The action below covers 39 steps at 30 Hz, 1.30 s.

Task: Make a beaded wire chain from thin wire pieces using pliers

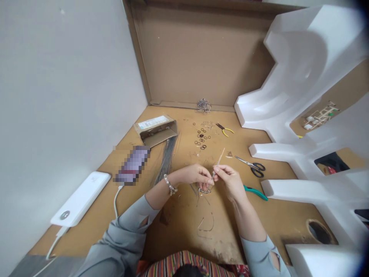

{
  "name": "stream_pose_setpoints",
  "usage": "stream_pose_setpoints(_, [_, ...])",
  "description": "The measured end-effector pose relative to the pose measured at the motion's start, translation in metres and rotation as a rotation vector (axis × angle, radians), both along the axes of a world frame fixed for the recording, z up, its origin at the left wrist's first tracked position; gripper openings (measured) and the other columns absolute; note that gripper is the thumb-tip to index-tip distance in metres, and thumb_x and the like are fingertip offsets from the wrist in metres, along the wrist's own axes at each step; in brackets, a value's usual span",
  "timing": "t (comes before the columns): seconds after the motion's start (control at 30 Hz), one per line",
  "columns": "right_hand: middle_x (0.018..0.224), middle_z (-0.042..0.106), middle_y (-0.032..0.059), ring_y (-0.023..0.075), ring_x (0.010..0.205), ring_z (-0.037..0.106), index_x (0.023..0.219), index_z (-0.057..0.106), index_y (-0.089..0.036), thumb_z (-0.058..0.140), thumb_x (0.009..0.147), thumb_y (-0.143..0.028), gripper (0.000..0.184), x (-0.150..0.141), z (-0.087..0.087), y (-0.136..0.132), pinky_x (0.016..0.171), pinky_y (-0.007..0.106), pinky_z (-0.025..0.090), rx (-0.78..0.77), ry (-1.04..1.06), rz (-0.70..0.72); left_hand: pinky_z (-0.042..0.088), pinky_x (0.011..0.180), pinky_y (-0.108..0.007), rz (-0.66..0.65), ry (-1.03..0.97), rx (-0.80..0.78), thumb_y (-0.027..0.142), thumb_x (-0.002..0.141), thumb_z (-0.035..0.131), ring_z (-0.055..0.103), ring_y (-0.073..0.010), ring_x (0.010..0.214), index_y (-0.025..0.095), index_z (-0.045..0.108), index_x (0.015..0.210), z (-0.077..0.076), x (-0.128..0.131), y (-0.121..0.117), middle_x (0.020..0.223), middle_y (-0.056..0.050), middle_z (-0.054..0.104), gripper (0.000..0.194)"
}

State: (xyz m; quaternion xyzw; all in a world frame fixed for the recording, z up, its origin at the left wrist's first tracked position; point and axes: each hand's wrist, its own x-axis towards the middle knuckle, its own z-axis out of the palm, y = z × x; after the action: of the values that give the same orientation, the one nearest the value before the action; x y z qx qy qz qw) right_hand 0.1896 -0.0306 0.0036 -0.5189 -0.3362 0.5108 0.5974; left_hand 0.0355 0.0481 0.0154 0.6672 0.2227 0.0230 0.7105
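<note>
Over the middle of the wooden table my two hands meet, fingertips almost touching. My right hand is closed in a pinch on some thin wires, whose pale ends stick up past the fingers. With fingers curled, my left hand grips a small piece of wirework; shiny loops and loose wire ends hang below the fingers. Exactly how the two wire parts join is hidden by the fingertips. Several bent wire offcuts lie on the table nearer my body.
Beyond my hands are dark rings, yellow-handled pliers and a wire tangle. Scissors and a teal-handled tool lie right. Left are straight wires, an open carton, a phone and a power bank.
</note>
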Motion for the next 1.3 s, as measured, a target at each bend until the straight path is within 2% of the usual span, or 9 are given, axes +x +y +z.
stream_pose_setpoints(0.1, [0.056, 0.061, -0.0013, 0.0101, 0.051, 0.054, 0.073, 0.068, -0.018, 0.077, 0.062, -0.035, 0.022, 0.002, 0.002, 0.000, 0.054, 0.024, 0.045, -0.003, 0.041, -0.039, 0.045, 0.059, -0.022, 0.025, 0.002, 0.009, 0.044, 0.073, 0.063, 0.058, -0.0104, 0.058, 0.012, 0.062, 0.077, 0.002, 0.000, 0.000, 0.061, -0.001, 0.061, 0.032])
stream_pose_setpoints(0.17, [0.056, 0.061, -0.0013, 0.0105, 0.052, 0.054, 0.074, 0.068, -0.018, 0.077, 0.062, -0.035, 0.023, 0.004, 0.004, 0.000, 0.055, 0.025, 0.045, 0.017, 0.002, -0.075, 0.044, 0.060, -0.022, 0.027, -0.002, 0.104, 0.042, 0.077, 0.059, 0.057, -0.0106, 0.060, 0.012, 0.062, 0.079, 0.006, -0.001, -0.002, 0.064, -0.001, 0.061, 0.030])
stream_pose_setpoints(0.43, [0.056, 0.061, -0.0014, 0.0111, 0.053, 0.055, 0.074, 0.068, -0.017, 0.076, 0.063, -0.036, 0.023, 0.012, 0.009, -0.001, 0.059, 0.026, 0.046, 0.036, -0.116, -0.122, 0.038, 0.066, -0.022, -0.064, 0.041, 0.859, 0.023, 0.078, 0.057, 0.056, -0.0132, 0.071, 0.014, 0.063, 0.079, 0.021, 0.000, -0.021, 0.079, -0.004, 0.064, 0.011])
stream_pose_setpoints(0.7, [0.057, 0.061, -0.0006, 0.0114, 0.053, 0.056, 0.072, 0.067, -0.018, 0.075, 0.065, -0.037, 0.022, 0.013, 0.008, -0.002, 0.058, 0.026, 0.046, 0.033, -0.096, -0.076, 0.036, 0.064, -0.021, -0.117, 0.051, 0.952, 0.022, 0.083, 0.051, 0.056, -0.0126, 0.069, 0.015, 0.064, 0.074, 0.023, 0.000, -0.021, 0.076, -0.004, 0.064, 0.018])
stream_pose_setpoints(0.87, [0.057, 0.062, 0.0006, 0.0131, 0.054, 0.057, 0.071, 0.067, -0.018, 0.075, 0.063, -0.039, 0.024, 0.008, 0.012, -0.004, 0.059, 0.028, 0.048, 0.053, -0.223, -0.119, 0.039, 0.069, -0.024, -0.061, 0.080, 0.814, 0.035, 0.073, 0.065, 0.058, -0.0159, 0.078, 0.016, 0.062, 0.088, 0.018, -0.003, -0.017, 0.087, -0.005, 0.065, 0.024])
stream_pose_setpoints(0.93, [0.056, 0.062, 0.0004, 0.0131, 0.054, 0.056, 0.070, 0.067, -0.018, 0.075, 0.062, -0.040, 0.025, 0.006, 0.013, -0.005, 0.058, 0.028, 0.048, 0.051, -0.235, -0.114, 0.042, 0.076, -0.026, 0.005, 0.017, 0.658, 0.037, 0.069, 0.069, 0.058, -0.0177, 0.088, 0.016, 0.057, 0.101, 0.017, -0.003, -0.017, 0.100, -0.007, 0.064, 0.040])
stream_pose_setpoints(1.0, [0.056, 0.061, 0.0000, 0.0125, 0.053, 0.054, 0.069, 0.067, -0.019, 0.074, 0.063, -0.040, 0.023, 0.004, 0.014, -0.005, 0.056, 0.027, 0.047, 0.051, -0.233, -0.088, 0.043, 0.079, -0.028, 0.095, -0.090, 0.454, 0.036, 0.075, 0.063, 0.058, -0.0168, 0.092, 0.016, 0.053, 0.106, 0.017, -0.001, -0.018, 0.104, -0.008, 0.062, 0.038])
stream_pose_setpoints(1.13, [0.065, 0.060, 0.0006, 0.0127, 0.063, 0.053, 0.066, 0.068, -0.020, 0.072, 0.066, -0.037, 0.017, 0.002, 0.013, -0.005, 0.060, 0.026, 0.045, 0.128, -0.292, -0.099, 0.044, 0.076, -0.027, 0.260, -0.161, 0.183, 0.033, 0.083, 0.053, 0.060, -0.0141, 0.083, 0.014, 0.051, 0.098, 0.016, 0.005, -0.021, 0.088, -0.008, 0.066, 0.025])
stream_pose_setpoints(1.3, [0.069, 0.057, 0.0006, 0.0135, 0.066, 0.053, 0.064, 0.068, -0.020, 0.072, 0.066, -0.037, 0.018, 0.001, 0.014, -0.007, 0.063, 0.027, 0.045, 0.144, -0.272, -0.073, 0.045, 0.072, -0.026, 0.321, -0.168, 0.151, 0.030, 0.079, 0.058, 0.060, -0.0123, 0.071, 0.012, 0.056, 0.080, 0.015, 0.009, -0.023, 0.073, -0.005, 0.066, 0.017])
